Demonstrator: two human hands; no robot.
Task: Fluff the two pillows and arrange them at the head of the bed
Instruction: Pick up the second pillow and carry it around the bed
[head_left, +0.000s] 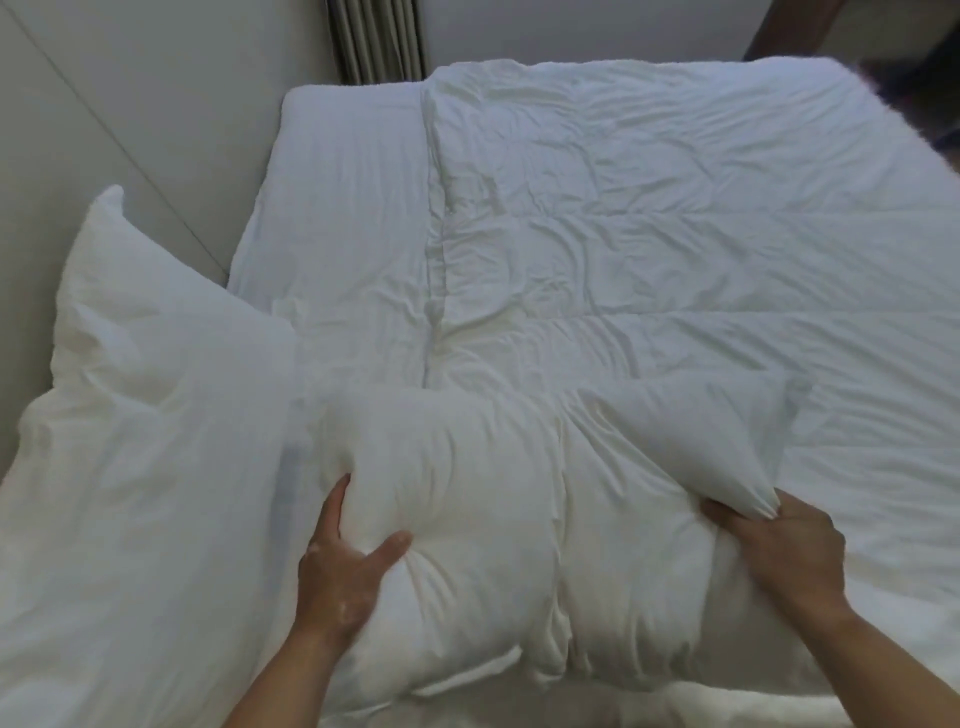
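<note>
A white pillow (498, 509) lies across the near part of the bed, creased down its middle. My left hand (348, 561) grips its left end, thumb pressed into the fabric. My right hand (779, 551) pinches its right end, where a corner of the case is bunched into a point. A second white pillow (150, 395) sits to the left, leaning against the pale wall, with one corner pointing up. Both pillows rest on the white bed (337, 218).
A rumpled white duvet (649, 234) covers most of the mattress, its folded edge running down the middle. The pale wall (130, 104) borders the bed on the left. Grey curtains (376, 39) hang at the far side. Dark furniture (914, 47) shows at the top right.
</note>
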